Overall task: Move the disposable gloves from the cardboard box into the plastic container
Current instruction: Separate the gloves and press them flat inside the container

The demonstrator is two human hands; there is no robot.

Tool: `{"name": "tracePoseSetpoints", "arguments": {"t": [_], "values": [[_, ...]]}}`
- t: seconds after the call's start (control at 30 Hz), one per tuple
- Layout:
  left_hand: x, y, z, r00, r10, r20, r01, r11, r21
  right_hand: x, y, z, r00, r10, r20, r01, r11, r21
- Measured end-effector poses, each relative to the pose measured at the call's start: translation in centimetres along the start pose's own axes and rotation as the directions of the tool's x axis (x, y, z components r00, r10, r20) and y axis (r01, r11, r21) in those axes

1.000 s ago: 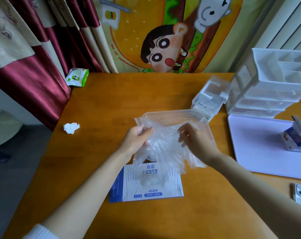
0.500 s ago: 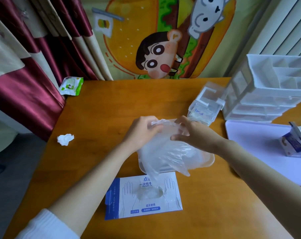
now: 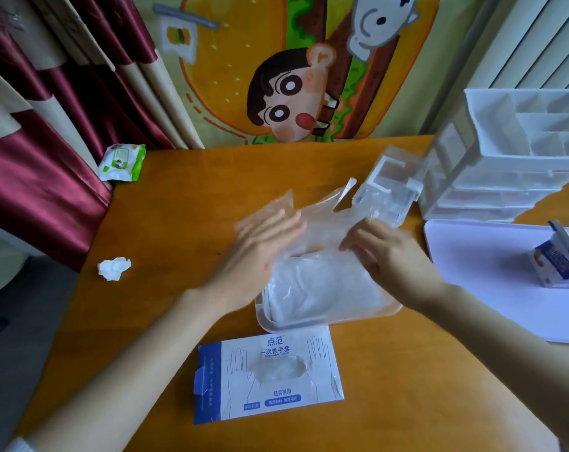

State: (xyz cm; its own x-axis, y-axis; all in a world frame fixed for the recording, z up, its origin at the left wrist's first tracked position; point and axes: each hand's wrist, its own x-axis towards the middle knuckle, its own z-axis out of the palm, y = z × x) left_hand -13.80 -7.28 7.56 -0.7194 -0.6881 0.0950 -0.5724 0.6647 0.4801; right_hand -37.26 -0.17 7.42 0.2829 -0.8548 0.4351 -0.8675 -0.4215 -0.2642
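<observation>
A clear plastic container [image 3: 325,325] stands mid-table, holding a pile of thin transparent disposable gloves [image 3: 322,283]; part of the pile spreads over the container's far rim. My left hand [image 3: 260,256] lies flat with straight fingers on the left side of the spread gloves. My right hand [image 3: 387,256] has its fingers curled on the right side of the gloves, above the container. The white and blue cardboard glove box [image 3: 270,380] lies flat just in front of the container, its oval opening showing more gloves.
A white drawer organiser [image 3: 511,158] and a clear lidded box [image 3: 387,190] stand at the back right. A lilac board [image 3: 492,272] with a small carton [image 3: 557,262] lies to the right. A crumpled tissue [image 3: 113,268] and a wipes pack [image 3: 121,161] sit near the left edge.
Both hands carried the gloves from above the box down into the container. My left hand went from gripping the gloves to lying flat on them.
</observation>
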Motion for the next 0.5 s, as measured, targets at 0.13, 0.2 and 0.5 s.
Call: {"name": "tracePoseSetpoints", "arguments": {"t": [0.13, 0.2, 0.5], "values": [[-1.0, -0.1, 2.1, 0.928, -0.069, 0.367, -0.07, 0.933, 0.352, -1.6, 0.7, 3.0, 0.932, 0.046, 0.36, -0.033, 0.999, -0.043], [-0.2, -0.1, 2.8, 0.87, -0.131, 0.474, -0.107, 0.89, 0.442, -1.7, 0.9, 4.6, 0.848, 0.143, 0.51, -0.139, 0.989, -0.046], [4.0, -0.9, 6.4, 0.593, -0.341, 0.729, -0.007, 0.904, 0.428, 0.3, 2.7, 7.5, 0.344, 0.208, 0.915, -0.645, 0.761, 0.07]]}}
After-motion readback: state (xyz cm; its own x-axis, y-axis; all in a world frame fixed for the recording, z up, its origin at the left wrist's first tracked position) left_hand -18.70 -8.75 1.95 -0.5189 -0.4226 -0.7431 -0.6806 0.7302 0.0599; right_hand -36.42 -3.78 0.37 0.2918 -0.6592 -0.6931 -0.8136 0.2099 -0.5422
